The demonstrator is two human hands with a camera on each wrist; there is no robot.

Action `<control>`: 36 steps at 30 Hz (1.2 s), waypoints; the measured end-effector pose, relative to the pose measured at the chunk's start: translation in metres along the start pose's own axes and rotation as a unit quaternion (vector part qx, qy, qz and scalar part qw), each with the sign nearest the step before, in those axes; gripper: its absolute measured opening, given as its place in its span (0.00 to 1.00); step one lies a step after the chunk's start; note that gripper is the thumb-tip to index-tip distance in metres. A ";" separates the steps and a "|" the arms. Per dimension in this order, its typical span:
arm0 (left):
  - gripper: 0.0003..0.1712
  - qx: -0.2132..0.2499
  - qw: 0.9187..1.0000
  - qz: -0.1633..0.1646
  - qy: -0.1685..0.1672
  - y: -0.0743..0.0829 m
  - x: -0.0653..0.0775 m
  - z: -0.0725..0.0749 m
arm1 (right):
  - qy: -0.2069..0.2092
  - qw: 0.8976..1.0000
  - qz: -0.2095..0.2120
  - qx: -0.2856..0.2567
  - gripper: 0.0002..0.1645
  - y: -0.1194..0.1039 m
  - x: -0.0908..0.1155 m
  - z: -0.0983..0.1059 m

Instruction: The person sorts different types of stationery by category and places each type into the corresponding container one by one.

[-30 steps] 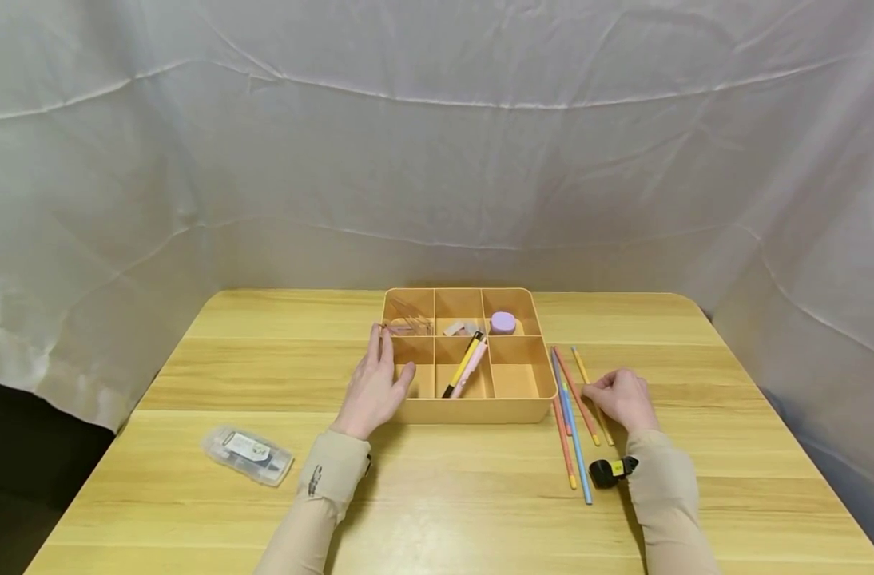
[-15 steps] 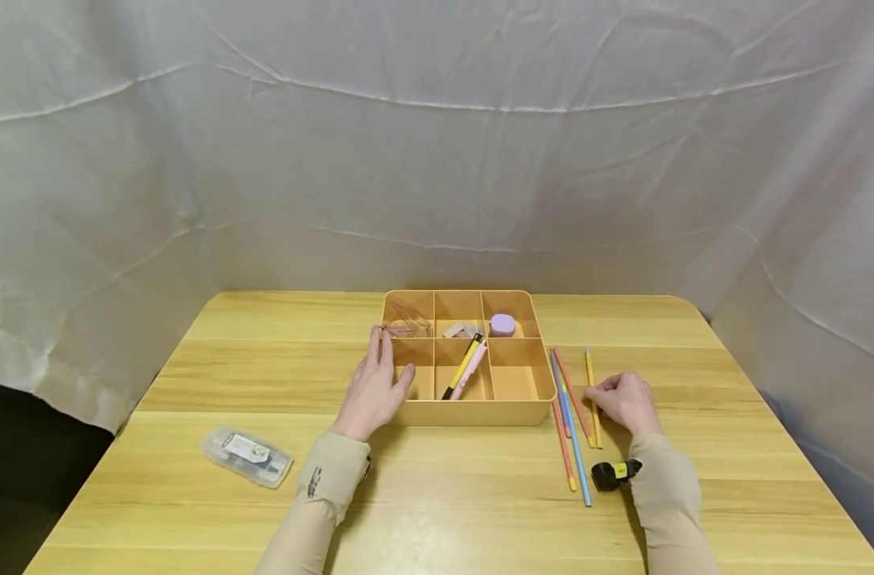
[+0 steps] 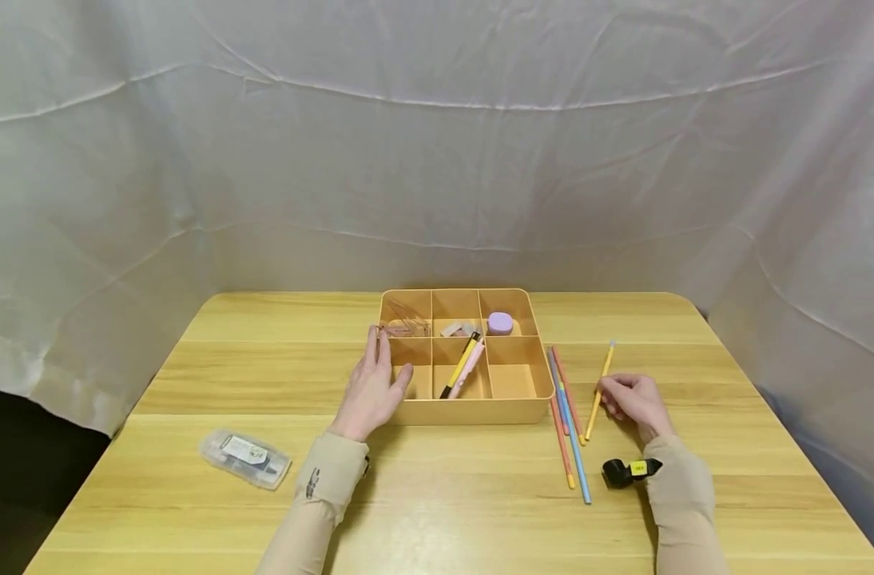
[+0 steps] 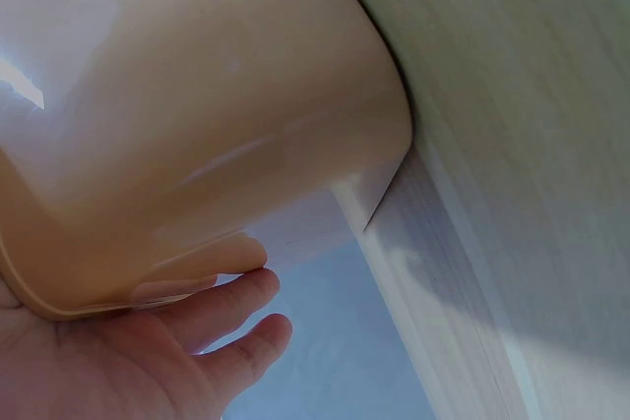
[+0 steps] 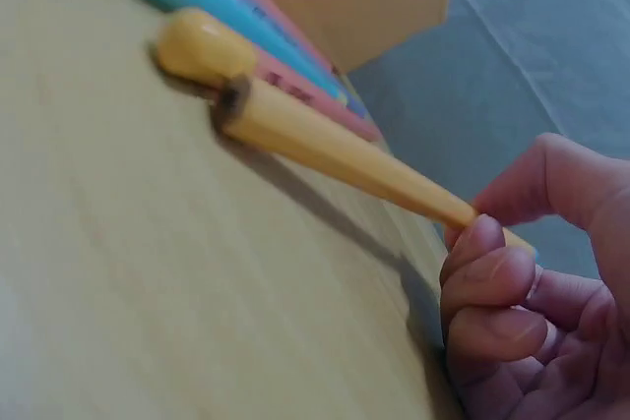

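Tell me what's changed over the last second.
The yellow pencil has swung, far end right, near end left, in the pinch of the right hand, which has shifted right. The near end of the neighbouring red pencil has slid left. The left hand, divided organizer and clear plastic case look unchanged.

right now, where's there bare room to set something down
Bare: table in front of the organizer, between left sleeve and pencils; table right of the right hand; the front right compartment. Crowded: the pencils between organizer and right hand.
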State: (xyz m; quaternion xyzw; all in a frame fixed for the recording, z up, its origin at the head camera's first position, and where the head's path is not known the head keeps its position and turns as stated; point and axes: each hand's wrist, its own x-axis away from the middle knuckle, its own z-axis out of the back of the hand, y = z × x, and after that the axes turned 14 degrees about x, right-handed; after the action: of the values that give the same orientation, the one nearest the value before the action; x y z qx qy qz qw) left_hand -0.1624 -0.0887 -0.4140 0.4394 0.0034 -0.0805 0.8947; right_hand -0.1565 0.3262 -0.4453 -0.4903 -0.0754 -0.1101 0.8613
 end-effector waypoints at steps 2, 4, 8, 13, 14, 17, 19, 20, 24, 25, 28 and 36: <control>0.45 0.001 1.000 0.001 0.000 0.000 0.000 0.000 | -0.005 0.999 0.006 -0.031 0.11 0.002 -0.001 0.002; 0.45 0.001 1.000 -0.001 0.000 -0.001 -0.001 0.000 | -0.010 0.998 0.007 -0.065 0.13 0.004 -0.001 0.003; 0.45 -0.001 1.000 -0.003 0.001 -0.001 -0.001 0.000 | -0.014 0.991 0.015 -0.135 0.17 0.009 0.000 0.005; 0.45 0.001 1.000 -0.001 0.000 -0.001 -0.001 0.000 | -0.016 0.981 0.050 -0.188 0.17 0.012 0.003 0.004; 0.45 0.001 1.000 -0.001 -0.001 -0.001 -0.001 0.000 | -0.019 0.978 0.061 -0.199 0.18 0.011 0.004 0.005; 0.45 0.001 1.000 -0.004 0.001 -0.001 -0.001 0.000 | -0.037 0.962 0.094 -0.255 0.21 0.009 0.005 0.005; 0.45 0.001 1.000 -0.006 0.002 0.000 -0.001 0.000 | -0.050 0.947 0.113 -0.298 0.22 0.006 0.005 0.005; 0.45 0.000 1.000 -0.006 0.002 0.000 -0.001 0.000 | -0.054 0.938 0.121 -0.319 0.23 0.004 0.005 0.005; 0.45 -0.001 1.000 -0.008 0.005 0.001 -0.001 0.000 | -0.058 0.908 0.169 -0.378 0.23 -0.007 0.006 0.003; 0.45 -0.001 1.000 -0.006 0.004 0.001 -0.001 0.000 | -0.055 0.904 0.185 -0.382 0.23 -0.010 0.006 0.002; 0.45 -0.001 1.000 -0.011 0.003 0.001 -0.002 0.000 | -0.035 0.898 0.232 -0.373 0.22 -0.020 0.009 0.000; 0.45 0.002 1.000 -0.003 0.001 0.002 -0.001 0.001 | 0.025 0.884 0.288 -0.367 0.19 -0.043 0.020 0.001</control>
State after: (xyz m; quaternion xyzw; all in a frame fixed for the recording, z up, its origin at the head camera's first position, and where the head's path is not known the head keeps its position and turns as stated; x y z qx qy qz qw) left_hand -0.1627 -0.0881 -0.4125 0.4409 0.0053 -0.0830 0.8937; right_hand -0.1483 0.3035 -0.4048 -0.7687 0.1367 0.1102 0.6151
